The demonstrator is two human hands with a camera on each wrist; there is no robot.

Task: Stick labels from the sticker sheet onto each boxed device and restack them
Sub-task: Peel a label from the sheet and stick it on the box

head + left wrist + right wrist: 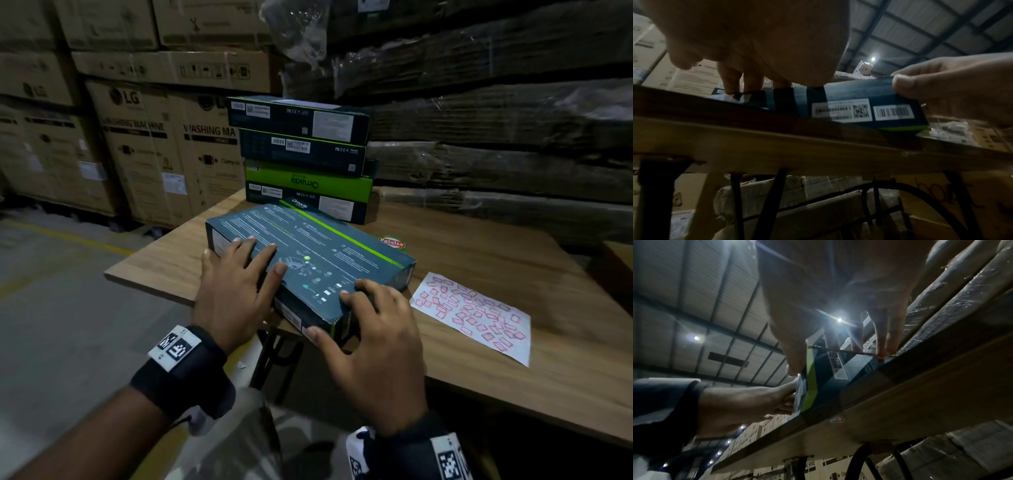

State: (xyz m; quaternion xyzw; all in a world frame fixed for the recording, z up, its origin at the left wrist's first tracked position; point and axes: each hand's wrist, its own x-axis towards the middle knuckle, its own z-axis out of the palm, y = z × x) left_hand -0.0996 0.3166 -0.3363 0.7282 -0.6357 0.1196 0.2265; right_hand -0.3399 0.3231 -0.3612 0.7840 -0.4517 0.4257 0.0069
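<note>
Head view, and we've got one boxed device (308, 263) flat on the bench (513, 260) right in front of us, its near corner hanging just over the edge. Our left hand (236, 291) lies on its top at nine o'clock, fingers straight and spread. Our right hand (373, 339) clamps the near corner at five o'clock, thumb on the side, fingers curled over the top. Sticker sheet (474, 317) waits at three o'clock, plenty of red labels left. The stack (305, 157) of four sits at twelve. We judge this box is yet to be labelled; whether the stacked ones are, we cannot tell.
</note>
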